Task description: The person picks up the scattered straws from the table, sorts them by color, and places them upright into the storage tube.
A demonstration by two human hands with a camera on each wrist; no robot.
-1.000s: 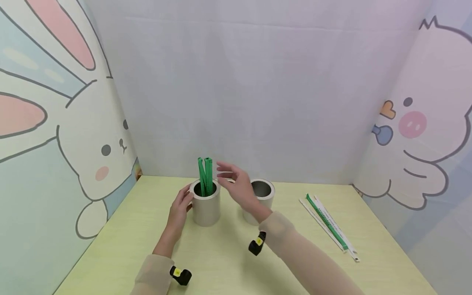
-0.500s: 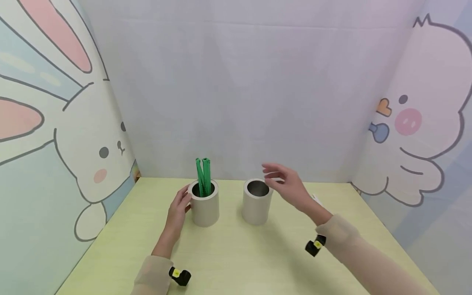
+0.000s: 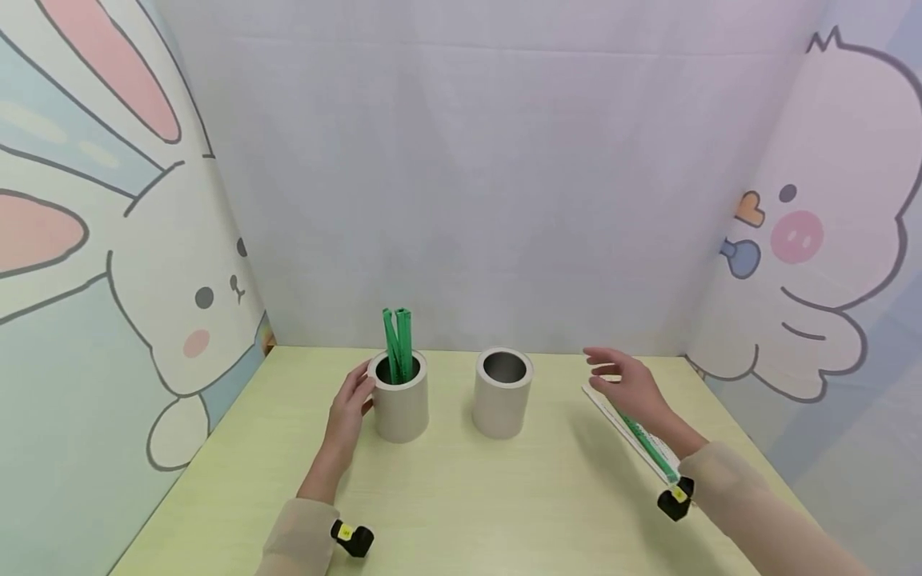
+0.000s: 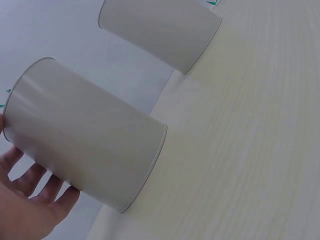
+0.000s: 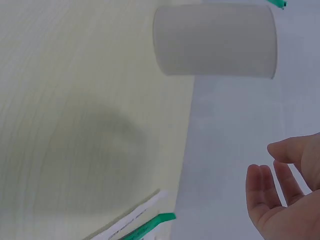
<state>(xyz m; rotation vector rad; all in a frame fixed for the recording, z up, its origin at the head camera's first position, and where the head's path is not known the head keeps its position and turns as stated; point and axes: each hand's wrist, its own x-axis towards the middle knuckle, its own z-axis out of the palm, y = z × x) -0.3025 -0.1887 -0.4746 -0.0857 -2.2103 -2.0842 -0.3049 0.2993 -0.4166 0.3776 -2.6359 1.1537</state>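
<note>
My left hand [image 3: 347, 408] holds the side of a pale grey cylindrical cup [image 3: 402, 416], fingers against its wall near the rim, as the left wrist view also shows. Several slim green packets [image 3: 405, 346], like wrapped straws, stand upright in that cup and lean apart slightly. My right hand [image 3: 634, 392] hovers above the right part of the table, fingers loosely bent and nothing between them. Under it lie a green packet [image 3: 651, 454] and slim white ones [image 3: 623, 432], partly hidden by the hand and wrist.
A second pale grey cup [image 3: 500, 408] stands upright between the hands, nothing visible inside it. The pale yellow table [image 3: 461, 512] ends at a grey cloth backdrop [image 3: 461, 200]. Cartoon-printed panels flank both sides.
My right hand has moved right, from beside the left cup, past the second cup, to above the loose packets. The left hand has stayed on its cup.
</note>
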